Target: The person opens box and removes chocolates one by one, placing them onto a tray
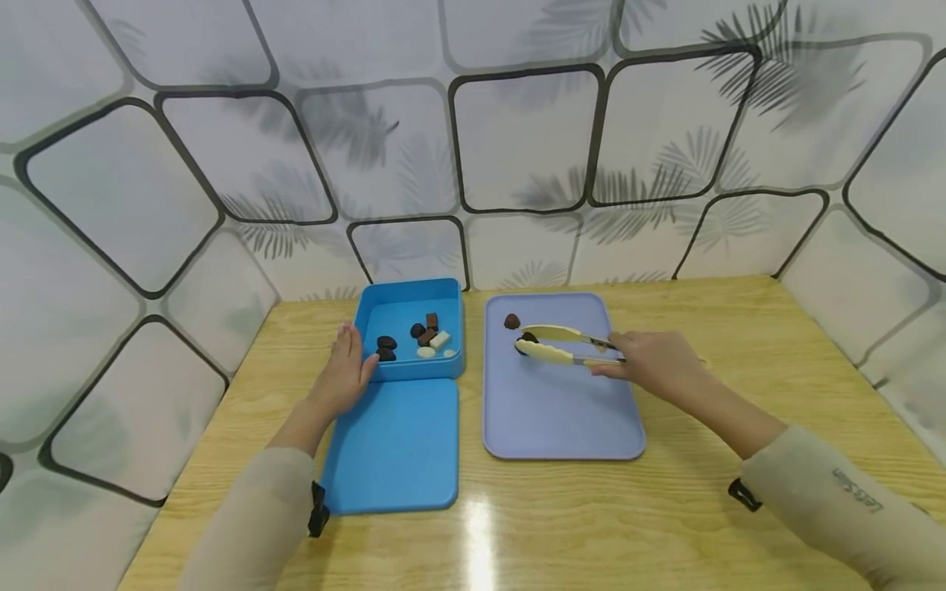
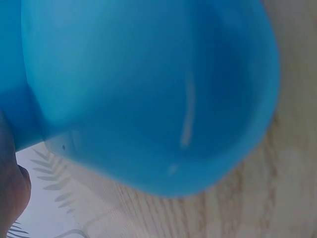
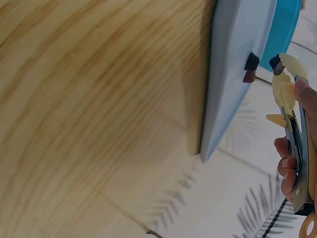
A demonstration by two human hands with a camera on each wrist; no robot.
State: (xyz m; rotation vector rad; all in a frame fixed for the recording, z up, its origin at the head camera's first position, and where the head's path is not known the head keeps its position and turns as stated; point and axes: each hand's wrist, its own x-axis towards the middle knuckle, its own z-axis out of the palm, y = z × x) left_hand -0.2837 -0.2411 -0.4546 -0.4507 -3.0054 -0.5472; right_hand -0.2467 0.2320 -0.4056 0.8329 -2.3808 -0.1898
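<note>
My right hand (image 1: 641, 361) grips cream-tipped tongs (image 1: 559, 344) over the far part of a lavender tray (image 1: 562, 410). The tongs' tips stand around a dark piece (image 1: 527, 337) on the tray, and a brown piece (image 1: 512, 321) lies just beyond it. In the right wrist view my fingers (image 3: 287, 168) wrap the tongs (image 3: 287, 91), with the dark piece (image 3: 276, 64) at their tips. My left hand (image 1: 347, 369) rests with straight fingers against the left front corner of an open blue box (image 1: 443, 359). The box holds several dark, brown and white pieces. Its blue wall (image 2: 148, 89) fills the left wrist view.
A blue lid (image 1: 395, 447) lies flat on the wooden table (image 1: 739, 345) in front of the box, left of the tray. Patterned walls enclose the table at the back and on both sides.
</note>
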